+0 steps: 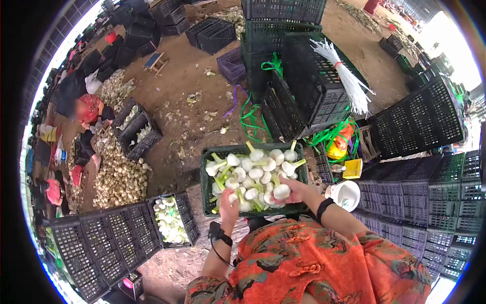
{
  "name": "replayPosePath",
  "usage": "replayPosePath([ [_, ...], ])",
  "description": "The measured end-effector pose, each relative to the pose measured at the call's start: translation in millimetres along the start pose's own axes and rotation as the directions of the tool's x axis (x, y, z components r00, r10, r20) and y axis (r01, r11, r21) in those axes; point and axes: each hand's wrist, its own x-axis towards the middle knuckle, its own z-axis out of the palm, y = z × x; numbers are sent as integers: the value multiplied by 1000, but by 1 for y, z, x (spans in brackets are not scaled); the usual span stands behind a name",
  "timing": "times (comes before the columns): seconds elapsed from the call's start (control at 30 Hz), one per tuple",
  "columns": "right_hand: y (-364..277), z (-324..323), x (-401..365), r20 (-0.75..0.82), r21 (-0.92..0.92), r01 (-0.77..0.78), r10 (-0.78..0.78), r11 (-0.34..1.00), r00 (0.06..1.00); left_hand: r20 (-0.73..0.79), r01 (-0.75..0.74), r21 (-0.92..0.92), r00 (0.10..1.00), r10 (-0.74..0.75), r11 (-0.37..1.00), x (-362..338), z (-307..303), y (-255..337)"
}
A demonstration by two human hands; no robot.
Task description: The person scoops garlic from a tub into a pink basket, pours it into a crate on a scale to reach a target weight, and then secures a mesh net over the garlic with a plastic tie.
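A dark plastic crate [208, 203] full of white garlic bulbs [255, 173] with short green stems stands right in front of me. My right hand [297, 191] is at the crate's near right side, its fingers closed around a large garlic bulb [281, 191]. At the near left side my left hand [229, 209] has its fingers curled round another garlic bulb [233, 198], partly hidden by the fingers. Both hands are just over the heap, with other bulbs close beneath them. Dark bands are strapped on both forearms.
To the left stands a crate of trimmed garlic [169, 220] beside stacked black crates [104, 243]. Beyond the crate rise tall crate stacks [324, 91], with white ties [344, 76] on top. A white bucket [345, 195] stands right. A person [90, 109] sits near a garlic heap [119, 177].
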Motion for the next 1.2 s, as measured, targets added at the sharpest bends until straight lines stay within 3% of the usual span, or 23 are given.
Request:
replayPosePath([
  [0.03,0,4,-1,-279,34,111,-97,993,955,0,9,2,1000,-9,1000,3,-3,1],
  [0.1,-6,-11,4,-297,78,169,-139,983,945,102,296,-111,953,-286,949,18,-18,15],
  [0.17,-11,-6,-8,-161,165,176,-149,971,976,65,208,82,975,-213,975,41,-31,50],
  [0.23,-6,-4,-5,-122,147,207,-190,967,974,-81,15,602,996,42,799,67,-19,81],
  [0.27,-4,3,-17,-202,-236,130,-180,963,963,-45,-18,504,998,47,864,82,-3,86],
  [0.3,-2,8,-28,-276,-577,-1,-194,817,941,-14,-44,397,998,54,917,97,16,87],
  [0.33,0,9,-32,-300,-726,-5,-311,688,902,92,-49,306,996,21,951,114,46,72],
  [0.37,4,2,-27,-294,-729,-12,-298,684,908,191,-39,219,981,-4,975,127,72,61],
  [0.43,7,-18,-14,-150,-986,-26,-819,163,553,192,-4,590,972,-136,807,132,106,79],
  [0.47,0,-20,-10,-134,-988,-16,-810,151,571,102,58,554,985,-137,831,134,117,83],
  [0.53,-14,-22,-5,-107,-994,-35,-887,103,449,18,163,427,982,-189,889,138,120,91],
  [0.57,-17,-30,2,-100,-995,-26,-882,99,461,10,174,437,980,-198,883,136,116,91],
  [0.63,-28,-33,13,-19,-999,26,-904,33,426,-35,100,172,995,-95,980,135,109,94],
  [0.67,-32,-30,12,-86,-994,18,-892,105,443,-106,-48,163,992,66,985,131,100,95],
  [0.7,-35,-28,10,-86,-994,19,-891,105,445,-106,-46,165,992,64,985,126,89,90],
  [0.77,-41,-15,-3,-191,-976,-5,-842,218,504,-260,49,155,965,-7,987,110,73,64],
  [0.83,-45,1,-18,-261,-959,-16,-855,284,448,-65,286,513,953,-295,809,95,65,28],
  [0.93,-48,-7,-25,-240,-952,43,-825,304,512,-92,143,371,989,-116,918,83,62,3],
  [0.97,-47,-6,-30,-255,-889,172,-771,424,584,-158,137,306,983,-92,942,83,64,-3],
  [1.03,-44,-3,-36,-256,-792,281,-713,542,653,-103,316,162,948,-302,935,84,55,-2],
  [1.1,-46,1,-38,-51,-127,432,-441,893,896,-76,452,22,890,-449,892,93,40,15],
  [1.13,-47,-7,-29,-2,-114,390,-393,914,920,-31,576,-112,813,-582,810,96,36,20],
  [1.2,-42,-24,-9,-119,-258,417,-457,871,881,-66,555,-114,824,-563,824,95,41,10],
])
